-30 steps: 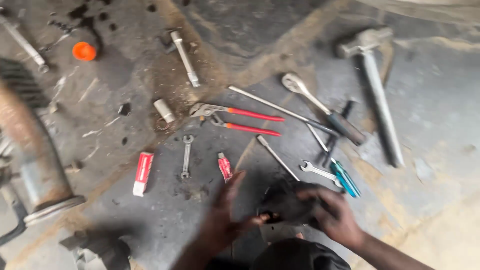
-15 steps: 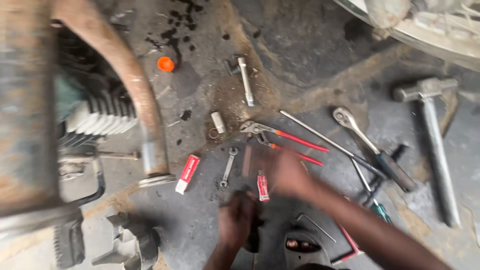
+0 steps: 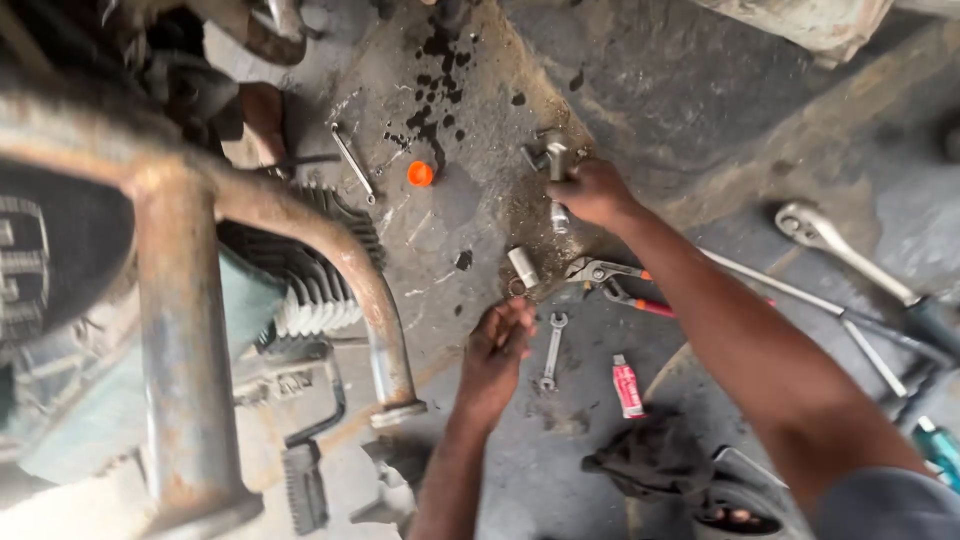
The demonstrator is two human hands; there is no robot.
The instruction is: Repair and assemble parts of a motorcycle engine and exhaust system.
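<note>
While the right hand (image 3: 592,192) is reaching far out over the oil-stained floor (image 3: 700,110), its fingers are closing around a T-handled socket wrench (image 3: 556,185), whose metal shaft is showing above and below the fist. Nearer the body, the left hand (image 3: 497,352) is resting on the floor with its fingers curled loosely; whether they are gripping anything cannot be told. Just above that hand a short socket (image 3: 522,267) is lying, and just to its right a small spanner (image 3: 550,350) is lying flat. Red-handled pliers (image 3: 612,280) are lying between the two hands, partly under the right forearm, and a small red tube (image 3: 627,386) is lying below them, near a dark rag (image 3: 655,458). An orange cap (image 3: 420,173) is sitting on the floor well left of the right hand, with another spanner (image 3: 352,162) beside it. At the far right a ratchet (image 3: 840,250) is lying. A rusty motorcycle frame (image 3: 185,330) and finned engine (image 3: 320,290) are filling the left side.
</note>
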